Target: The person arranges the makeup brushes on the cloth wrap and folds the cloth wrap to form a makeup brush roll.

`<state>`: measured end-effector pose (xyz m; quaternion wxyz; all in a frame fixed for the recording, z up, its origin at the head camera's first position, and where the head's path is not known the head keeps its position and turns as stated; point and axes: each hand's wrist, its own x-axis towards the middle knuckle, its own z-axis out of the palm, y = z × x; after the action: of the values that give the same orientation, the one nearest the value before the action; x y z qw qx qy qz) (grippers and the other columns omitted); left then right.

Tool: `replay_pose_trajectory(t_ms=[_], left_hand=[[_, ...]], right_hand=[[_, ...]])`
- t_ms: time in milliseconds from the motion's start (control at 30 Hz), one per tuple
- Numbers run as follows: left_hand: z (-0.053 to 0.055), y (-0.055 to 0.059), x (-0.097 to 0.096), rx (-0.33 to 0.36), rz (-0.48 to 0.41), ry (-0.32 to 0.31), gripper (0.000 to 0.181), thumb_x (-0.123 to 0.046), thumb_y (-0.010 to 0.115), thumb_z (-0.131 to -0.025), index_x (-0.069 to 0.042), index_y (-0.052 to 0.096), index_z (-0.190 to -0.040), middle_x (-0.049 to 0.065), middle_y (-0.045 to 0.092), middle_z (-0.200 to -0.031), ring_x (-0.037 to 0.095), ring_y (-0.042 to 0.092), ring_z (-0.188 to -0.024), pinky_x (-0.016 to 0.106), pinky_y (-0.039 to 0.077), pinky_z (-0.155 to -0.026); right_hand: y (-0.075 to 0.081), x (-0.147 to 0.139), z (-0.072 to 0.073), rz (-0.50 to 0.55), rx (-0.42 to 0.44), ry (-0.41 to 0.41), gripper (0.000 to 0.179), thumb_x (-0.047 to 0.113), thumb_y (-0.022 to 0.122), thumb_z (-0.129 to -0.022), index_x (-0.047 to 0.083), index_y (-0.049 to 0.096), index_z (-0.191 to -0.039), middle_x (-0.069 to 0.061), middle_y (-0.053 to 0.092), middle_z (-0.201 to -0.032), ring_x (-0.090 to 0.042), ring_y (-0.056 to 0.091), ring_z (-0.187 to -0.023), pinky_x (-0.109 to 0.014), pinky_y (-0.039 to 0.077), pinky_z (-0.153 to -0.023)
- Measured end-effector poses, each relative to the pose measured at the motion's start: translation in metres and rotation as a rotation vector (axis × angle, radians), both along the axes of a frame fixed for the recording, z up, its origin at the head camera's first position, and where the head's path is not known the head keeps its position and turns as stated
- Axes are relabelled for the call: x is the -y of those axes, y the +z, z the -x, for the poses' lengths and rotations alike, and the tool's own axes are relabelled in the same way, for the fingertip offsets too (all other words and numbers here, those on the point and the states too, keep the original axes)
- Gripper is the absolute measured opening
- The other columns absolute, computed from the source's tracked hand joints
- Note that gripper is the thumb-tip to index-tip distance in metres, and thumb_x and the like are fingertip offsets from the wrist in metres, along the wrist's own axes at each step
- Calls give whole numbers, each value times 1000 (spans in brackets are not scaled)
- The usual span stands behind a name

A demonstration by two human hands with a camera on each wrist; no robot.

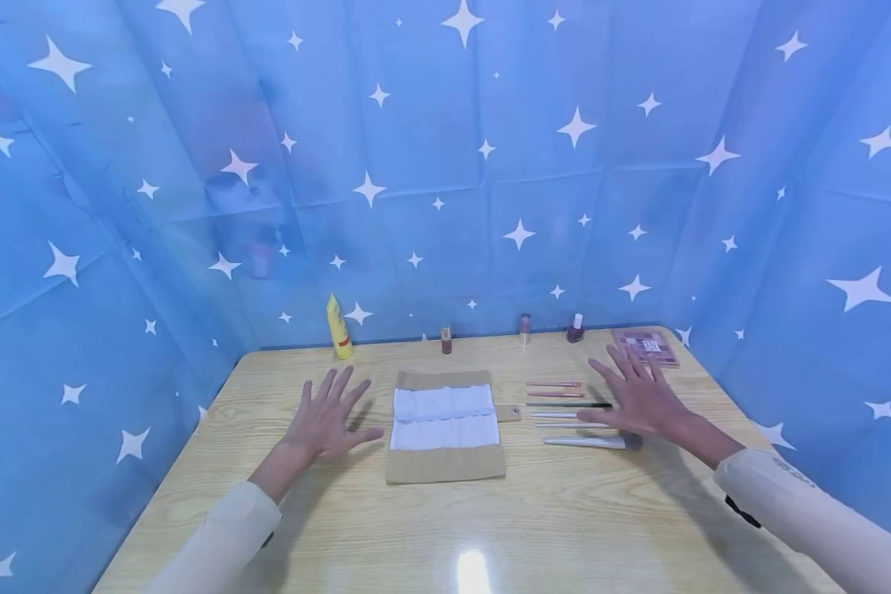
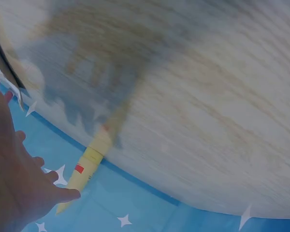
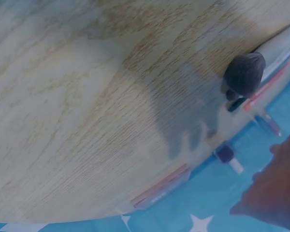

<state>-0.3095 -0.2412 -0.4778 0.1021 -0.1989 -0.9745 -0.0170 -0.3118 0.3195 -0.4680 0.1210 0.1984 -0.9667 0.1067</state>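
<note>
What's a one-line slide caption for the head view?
Left hand and right hand, both spread, flank an unfolded beige-and-white pouch, with brushes lined up beside it on a table.

The sleeves [image 1: 824, 528] are long and whitish. Just up from the right cuff [image 1: 729, 470] are gray marks [image 1: 793, 472] like letters. A black piece [image 1: 742, 512] pokes out under that cuff. Across from it, the left sleeve [image 1: 219, 532] shows a smaller dark bit [image 1: 268, 539]. The fingers [image 1: 343, 383] are bare.

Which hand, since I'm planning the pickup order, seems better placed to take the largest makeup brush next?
Probably the right hand: it's spread close to that makeup brush, while the left hand is across the unrolled brush roll from it.
</note>
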Motion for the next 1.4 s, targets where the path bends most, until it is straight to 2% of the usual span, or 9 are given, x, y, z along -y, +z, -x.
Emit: replay_pose_trajectory(t_ms=[133, 267, 367, 567, 833, 1067, 1300, 1400], left_hand=[[3, 3, -4, 31, -9, -19, 93, -78, 56, -90, -20, 41, -161, 18, 23, -170, 48, 22, -154, 78, 16, -116], [5, 6, -9, 73, -11, -36, 91, -75, 56, -92, -20, 39, -162, 18, 22, -170, 48, 22, -154, 77, 17, -117], [5, 7, -11, 102, -16, -45, 88, -72, 55, -94, -20, 38, -162, 17, 22, -170, 47, 21, -154, 76, 17, -117], [4, 8, -17, 195, -23, -54, 81, -68, 53, -98, -21, 37, -162, 17, 22, -171, 47, 19, -155, 74, 18, -118], [9, 4, -21, 284, -57, -84, 75, -64, 52, -101, -23, 38, -162, 19, 28, -168, 48, 24, -153, 74, 22, -117], [12, 5, -22, 336, -84, -115, 71, -61, 52, -103, -24, 39, -162, 20, 30, -167, 50, 24, -152, 75, 21, -117], [15, 2, -22, 363, -62, -114, 71, -64, 50, -102, -24, 41, -161, 20, 29, -168, 48, 25, -152, 73, 25, -117], [15, 0, -22, 377, -60, -109, 72, -66, 51, -101, -26, 41, -161, 19, 28, -168, 47, 25, -153, 71, 26, -117]], right_hand=[[-5, -2, -2, 7, -12, 20, 101, 70, 72, -84, 8, 42, -158, -29, 20, -167, -53, 8, -154, -81, 8, -114], [2, 3, -12, -14, 28, 34, 101, 68, 72, -84, 7, 42, -158, -30, 23, -166, -54, 12, -153, -80, 5, -115], [7, 8, -20, -36, 41, 44, 99, 68, 71, -85, 6, 43, -157, -30, 25, -165, -54, 17, -152, -79, 8, -115], [2, 11, -31, 16, -28, 116, 89, 60, 77, -85, 9, 50, -153, -30, 33, -162, -55, 19, -152, -78, 9, -116], [9, 13, -48, 4, -41, 160, 81, 57, 77, -88, 16, 51, -152, -27, 37, -160, -55, 27, -148, -75, 14, -117], [6, 8, -52, 24, -98, 228, 65, 48, 81, -87, 13, 65, -139, -27, 51, -149, -54, 40, -139, -76, 21, -114], [6, 6, -53, 34, -114, 266, 52, 32, 87, -84, 8, 73, -127, -19, 66, -129, -44, 57, -124, -78, 30, -107], [3, 2, -53, 36, -127, 285, 46, 30, 88, -82, 8, 76, -121, -15, 70, -120, -39, 63, -115, -76, 32, -107]])
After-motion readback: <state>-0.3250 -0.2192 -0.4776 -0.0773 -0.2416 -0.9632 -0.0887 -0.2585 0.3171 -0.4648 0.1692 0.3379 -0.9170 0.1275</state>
